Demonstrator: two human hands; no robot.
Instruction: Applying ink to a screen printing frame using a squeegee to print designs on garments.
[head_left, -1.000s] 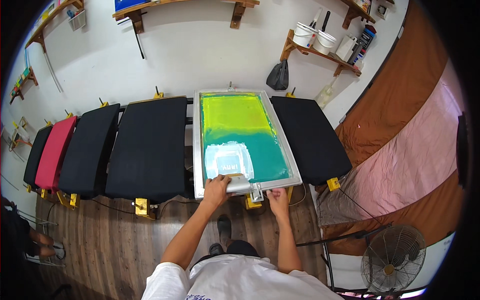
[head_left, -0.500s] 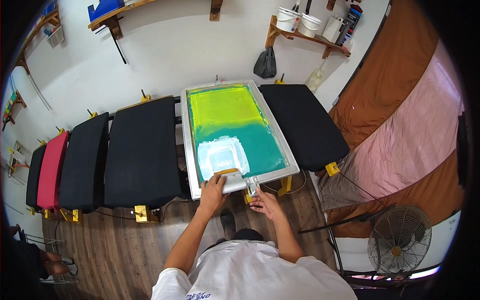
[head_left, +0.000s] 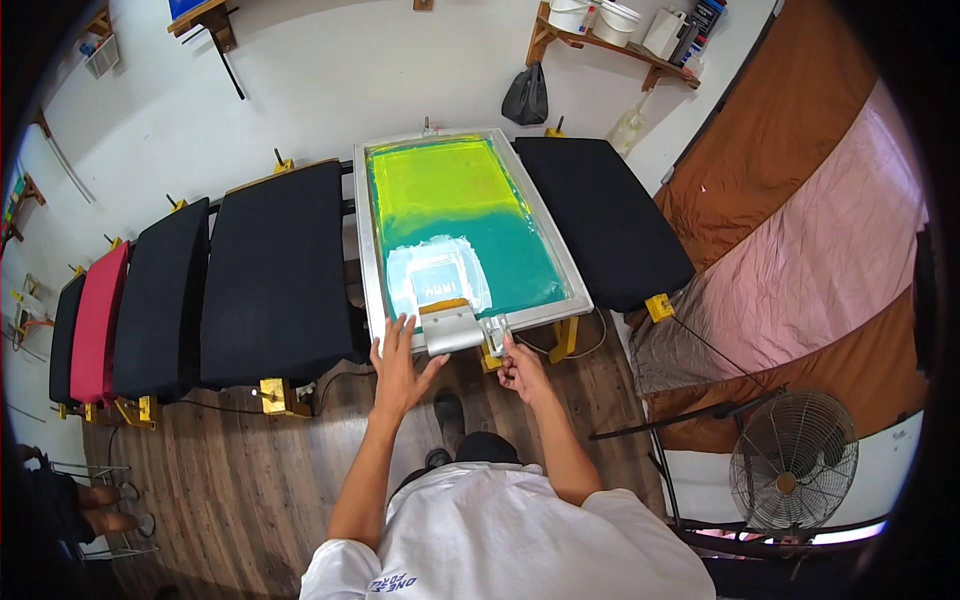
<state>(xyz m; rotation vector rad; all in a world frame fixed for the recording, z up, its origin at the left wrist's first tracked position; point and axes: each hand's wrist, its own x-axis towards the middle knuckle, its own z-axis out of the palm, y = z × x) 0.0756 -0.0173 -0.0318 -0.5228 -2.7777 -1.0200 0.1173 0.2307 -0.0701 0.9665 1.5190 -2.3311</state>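
A screen printing frame (head_left: 575,303) lies on a platen in front of me, its mesh green with a yellow far half. White ink (head_left: 470,270) surrounds a square design at its near left. A squeegee (head_left: 452,330) with a grey metal handle and an orange-brown blade rests on the near rim. Beside it, my left hand (head_left: 400,372) hovers with fingers spread, touching little or nothing. My right hand (head_left: 523,372) pinches a small metal clamp (head_left: 497,332) fixed at the frame's near edge, right of the squeegee.
Black platens (head_left: 270,270) and a red one (head_left: 98,320) stretch to the left; another black platen (head_left: 605,225) adjoins on the right. A wire fan (head_left: 795,460) stands at the lower right before hanging cloth (head_left: 780,250). A wall shelf (head_left: 620,62) carries white buckets. Another person's legs (head_left: 105,510) show at lower left.
My left hand has let go of the squeegee and drawn back to its left, fingers spreading. The right hand keeps hold of the clamp. The whole view has tilted slightly downward.
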